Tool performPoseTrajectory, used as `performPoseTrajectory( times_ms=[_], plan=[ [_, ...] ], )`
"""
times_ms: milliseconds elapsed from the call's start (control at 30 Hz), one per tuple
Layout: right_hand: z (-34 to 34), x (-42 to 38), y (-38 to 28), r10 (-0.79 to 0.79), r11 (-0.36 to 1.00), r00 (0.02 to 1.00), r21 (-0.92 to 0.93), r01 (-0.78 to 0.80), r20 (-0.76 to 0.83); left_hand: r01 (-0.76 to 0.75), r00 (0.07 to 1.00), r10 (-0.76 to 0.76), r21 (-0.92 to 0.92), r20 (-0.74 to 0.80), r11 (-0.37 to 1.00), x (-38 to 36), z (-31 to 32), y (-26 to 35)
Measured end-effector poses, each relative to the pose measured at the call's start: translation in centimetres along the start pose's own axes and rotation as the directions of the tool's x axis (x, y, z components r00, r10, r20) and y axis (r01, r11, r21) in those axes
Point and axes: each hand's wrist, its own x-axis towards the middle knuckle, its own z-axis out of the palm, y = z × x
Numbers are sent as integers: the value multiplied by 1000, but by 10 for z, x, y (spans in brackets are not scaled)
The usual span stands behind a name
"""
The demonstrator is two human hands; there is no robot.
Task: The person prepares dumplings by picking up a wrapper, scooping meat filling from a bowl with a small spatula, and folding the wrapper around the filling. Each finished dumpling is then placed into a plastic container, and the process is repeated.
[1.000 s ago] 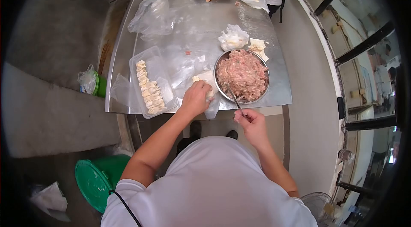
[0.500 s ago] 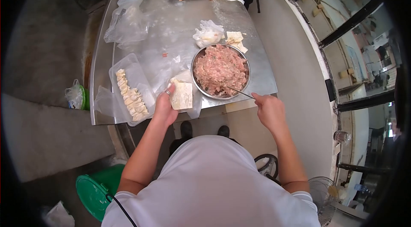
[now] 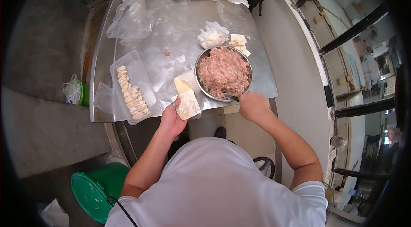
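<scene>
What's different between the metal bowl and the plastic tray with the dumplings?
The bowl is round metal, while the tray is oblong, see-through plastic. The bowl is heaped with minced meat; the tray holds a line of dumplings with bare space beside them. The bowl is nearer your right hand, the tray nearer your left hand. Both sit on the metal table.

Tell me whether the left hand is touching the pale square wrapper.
Touching. The head view shows the left hand holding the pale square wrapper by its left edge.
</scene>
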Motion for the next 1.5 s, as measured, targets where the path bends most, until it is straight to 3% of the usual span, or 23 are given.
performPoseTrajectory(
  times_ms=[200,400,500,600,700,800,900,1100,1200,1300,1400,1500],
  plan=[
    [27,13,-9,-4,963,999,270,19,-54,7,999,-9,-39,-44,999,-3,1,1],
    [48,17,-10,62,807,982,588,57,-180,16,998,-17,-27,-54,1000,8,-5,-3],
    [36,2,-20,152,916,957,398,-42,-249,44,999,-43,18,-27,999,5,4,-2],
    [46,12,-22,109,969,954,243,-39,-280,8,996,-6,18,-86,1000,9,8,-7],
    [47,20,-21,12,989,975,146,22,-224,9,997,-9,10,-75,1000,11,11,-8],
    [40,17,-15,-23,982,984,182,56,-177,19,998,-18,21,-66,1000,3,20,-7],
    [42,13,-5,27,909,966,407,83,-257,24,998,-22,28,-67,999,9,10,-12],
    [70,20,15,68,733,987,678,49,-145,77,994,-72,62,-77,995,20,6,-24],
    [72,18,18,53,581,998,811,-63,39,134,989,-127,104,-69,986,24,10,-33],
    [75,2,11,58,381,998,924,-37,16,87,994,-81,88,-68,992,29,17,-41],
    [67,-21,-13,117,188,992,982,21,-44,39,996,-35,50,-88,998,24,55,-38],
    [86,-25,-29,116,501,858,775,385,-501,59,998,-59,-66,-2,996,29,77,-34]
  ],
)
